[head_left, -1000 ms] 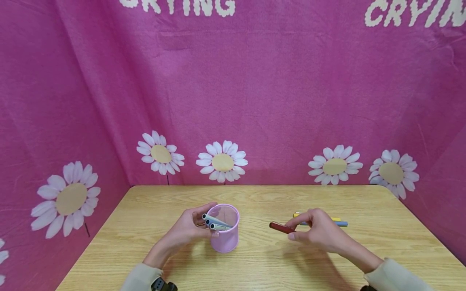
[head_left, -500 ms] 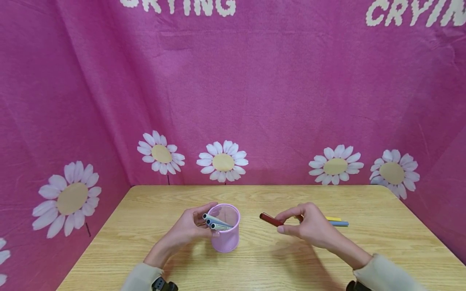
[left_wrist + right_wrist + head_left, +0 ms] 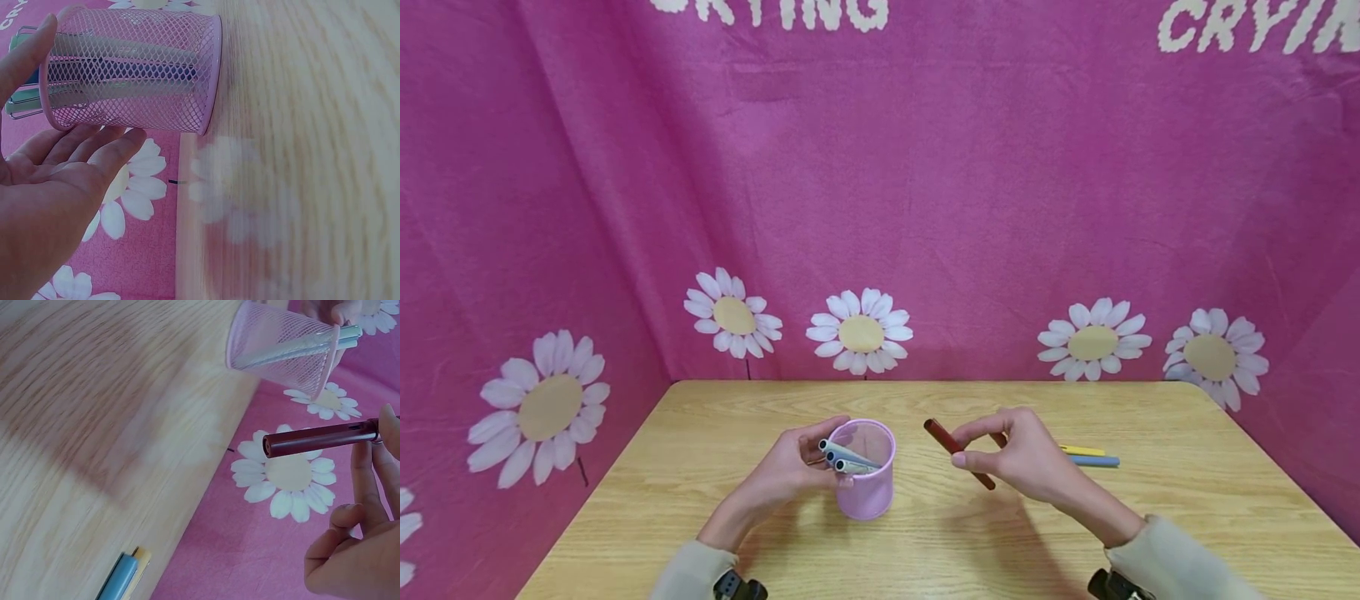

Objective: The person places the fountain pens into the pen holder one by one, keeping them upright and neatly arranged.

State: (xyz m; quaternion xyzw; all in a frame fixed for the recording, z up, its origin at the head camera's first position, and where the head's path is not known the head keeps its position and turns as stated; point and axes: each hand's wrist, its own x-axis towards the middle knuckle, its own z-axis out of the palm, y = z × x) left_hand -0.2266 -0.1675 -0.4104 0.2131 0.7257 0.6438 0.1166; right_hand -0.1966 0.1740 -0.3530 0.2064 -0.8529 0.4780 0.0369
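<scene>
A pink mesh pen cup (image 3: 865,497) stands upright on the table. Around its left side my left hand (image 3: 784,468) holds it, thumb and fingers at the rim, as the left wrist view of the cup (image 3: 134,109) also shows. Several pale pens (image 3: 848,458) with clips lean inside, their ends toward that hand. Right of the cup, my right hand (image 3: 1026,458) pinches a dark red pen (image 3: 942,435) between thumb and fingers. The pen is tilted above the table, its upper end toward the cup; in the right wrist view the pen (image 3: 319,439) points away from the palm.
On the wooden table (image 3: 925,558), a yellow pen (image 3: 1084,451) and a blue pen (image 3: 1096,461) lie side by side beyond the right hand. A pink flowered cloth (image 3: 970,208) hangs behind the table and along its sides.
My right hand has moved left and up with the red pen, away from the yellow and blue pens. The pen has turned steeper. My left hand stays at the cup.
</scene>
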